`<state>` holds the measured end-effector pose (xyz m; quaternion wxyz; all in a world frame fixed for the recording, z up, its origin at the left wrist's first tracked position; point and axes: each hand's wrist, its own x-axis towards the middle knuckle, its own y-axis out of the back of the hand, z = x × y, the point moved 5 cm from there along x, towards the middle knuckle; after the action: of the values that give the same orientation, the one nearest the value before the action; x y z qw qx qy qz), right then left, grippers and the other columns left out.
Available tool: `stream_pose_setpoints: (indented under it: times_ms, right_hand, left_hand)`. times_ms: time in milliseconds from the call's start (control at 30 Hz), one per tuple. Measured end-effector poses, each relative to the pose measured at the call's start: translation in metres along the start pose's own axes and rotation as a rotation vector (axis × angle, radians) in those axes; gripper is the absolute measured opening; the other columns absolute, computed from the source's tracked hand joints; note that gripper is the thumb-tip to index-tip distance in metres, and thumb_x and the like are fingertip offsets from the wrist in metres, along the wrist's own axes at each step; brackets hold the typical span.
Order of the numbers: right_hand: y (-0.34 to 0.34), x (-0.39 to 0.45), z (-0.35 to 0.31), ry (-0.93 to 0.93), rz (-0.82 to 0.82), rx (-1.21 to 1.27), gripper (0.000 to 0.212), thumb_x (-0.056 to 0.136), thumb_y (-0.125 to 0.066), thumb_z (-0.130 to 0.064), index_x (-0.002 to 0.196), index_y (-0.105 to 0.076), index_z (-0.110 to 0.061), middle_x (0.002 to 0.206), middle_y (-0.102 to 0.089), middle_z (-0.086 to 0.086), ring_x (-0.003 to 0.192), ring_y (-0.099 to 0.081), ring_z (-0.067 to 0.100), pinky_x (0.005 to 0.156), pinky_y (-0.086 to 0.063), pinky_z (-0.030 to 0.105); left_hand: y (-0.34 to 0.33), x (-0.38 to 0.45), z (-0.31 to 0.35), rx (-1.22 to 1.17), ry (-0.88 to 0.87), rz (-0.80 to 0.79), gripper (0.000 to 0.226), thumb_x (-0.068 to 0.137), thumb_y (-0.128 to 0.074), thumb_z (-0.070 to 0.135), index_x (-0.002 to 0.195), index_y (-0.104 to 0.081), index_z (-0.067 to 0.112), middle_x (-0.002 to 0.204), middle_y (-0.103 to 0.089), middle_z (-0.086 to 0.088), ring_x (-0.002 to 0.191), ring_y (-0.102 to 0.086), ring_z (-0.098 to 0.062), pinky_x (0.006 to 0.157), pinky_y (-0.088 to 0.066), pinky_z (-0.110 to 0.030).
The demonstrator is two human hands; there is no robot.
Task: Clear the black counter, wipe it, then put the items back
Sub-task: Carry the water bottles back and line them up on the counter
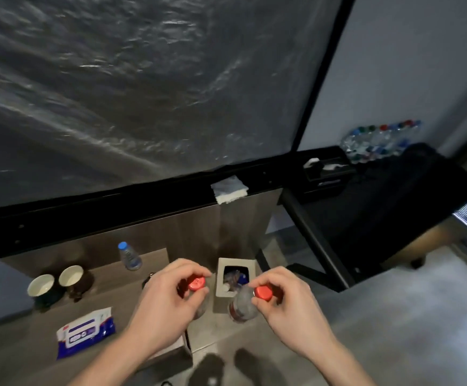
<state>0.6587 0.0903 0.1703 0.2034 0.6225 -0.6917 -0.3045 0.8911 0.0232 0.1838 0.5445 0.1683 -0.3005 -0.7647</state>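
A red-capped bottle [198, 295] is gripped at the cap by the left hand [168, 299] and another bottle [243, 305] by the right hand [288, 305], both above the floor, below the black counter [143, 201].

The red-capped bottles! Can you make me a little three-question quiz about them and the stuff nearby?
1. True or false: each hand holds a bottle with a red cap.
2. What colour is the cap of the bottle standing alone on the wooden shelf? A) blue B) green C) yellow
3. How many cups stand on the shelf?

Key
1. True: left hand and right hand each grip one by the red cap.
2. A, the blue-capped bottle.
3. Two cups.
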Motion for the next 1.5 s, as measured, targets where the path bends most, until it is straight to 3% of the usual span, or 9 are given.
stream_pose_setpoints:
  times_ms: [367, 533, 667, 833, 1067, 1233, 1500]
  right_hand:
    - [0.174, -0.065, 0.136, 0.007, 0.108, -0.029, 0.025, 0.087, -0.081, -0.027, 0.103, -0.071, -0.044, 0.107, -0.064, -0.028, 0.102, -0.062, -0.007, 0.084, -0.054, 0.018]
    - [0.233, -0.077, 0.178, -0.022, 0.148, -0.01, 0.027, 0.086, -0.082, -0.025, 0.102, -0.071, -0.044, 0.102, -0.064, -0.028, 0.097, -0.062, -0.008, 0.075, -0.05, 0.011]
    - [0.273, -0.072, 0.209, -0.045, 0.177, 0.019, 0.029, 0.087, -0.081, -0.024, 0.101, -0.07, -0.047, 0.106, -0.061, -0.033, 0.092, -0.064, -0.003, 0.071, -0.052, 0.017]
    - [0.328, -0.048, 0.249, -0.063, 0.204, -0.006, 0.03, 0.088, -0.081, -0.028, 0.105, -0.067, -0.049, 0.102, -0.063, -0.032, 0.093, -0.063, -0.008, 0.074, -0.049, 0.008]
    - [0.407, 0.024, 0.312, -0.094, 0.177, -0.067, 0.034, 0.089, -0.08, -0.027, 0.11, -0.065, -0.048, 0.104, -0.063, -0.028, 0.101, -0.057, -0.015, 0.077, -0.049, 0.006]
    - [0.468, 0.077, 0.361, -0.133, 0.151, -0.076, 0.032, 0.089, -0.079, -0.026, 0.108, -0.067, -0.048, 0.105, -0.064, -0.027, 0.101, -0.058, -0.012, 0.074, -0.05, 0.014]
    - [0.553, 0.122, 0.435, -0.211, 0.207, -0.031, 0.031, 0.09, -0.079, -0.026, 0.107, -0.067, -0.049, 0.108, -0.063, -0.027, 0.095, -0.06, -0.007, 0.073, -0.048, 0.014]
  left_hand:
    - [-0.167, 0.01, 0.166, -0.09, -0.087, 0.033, 0.022, 0.087, -0.081, 0.027, 0.1, -0.072, 0.042, 0.107, -0.067, 0.024, 0.103, -0.064, 0.001, 0.083, -0.051, -0.019]
    - [-0.218, 0.023, 0.211, -0.078, -0.111, -0.048, 0.022, 0.087, -0.08, 0.029, 0.102, -0.072, 0.043, 0.106, -0.066, 0.024, 0.097, -0.064, -0.003, 0.077, -0.05, -0.019]
    - [-0.254, 0.044, 0.235, -0.05, -0.12, -0.1, 0.022, 0.088, -0.078, 0.03, 0.104, -0.071, 0.043, 0.107, -0.065, 0.026, 0.099, -0.064, -0.001, 0.079, -0.051, -0.02]
    - [-0.31, 0.09, 0.257, -0.043, -0.12, -0.163, 0.024, 0.09, -0.077, 0.033, 0.108, -0.069, 0.046, 0.111, -0.062, 0.028, 0.105, -0.061, 0.003, 0.086, -0.055, -0.025]
    - [-0.401, 0.185, 0.298, -0.059, -0.132, -0.2, 0.025, 0.09, -0.076, 0.032, 0.11, -0.068, 0.046, 0.112, -0.06, 0.029, 0.104, -0.061, 0.003, 0.087, -0.056, -0.027]
    - [-0.457, 0.257, 0.336, -0.079, -0.11, -0.211, 0.026, 0.089, -0.076, 0.029, 0.107, -0.068, 0.046, 0.112, -0.059, 0.029, 0.103, -0.061, 0.005, 0.087, -0.053, -0.022]
    - [-0.523, 0.342, 0.408, -0.042, -0.153, -0.288, 0.023, 0.091, -0.073, 0.03, 0.106, -0.067, 0.046, 0.112, -0.059, 0.028, 0.106, -0.059, 0.006, 0.085, -0.048, -0.016]
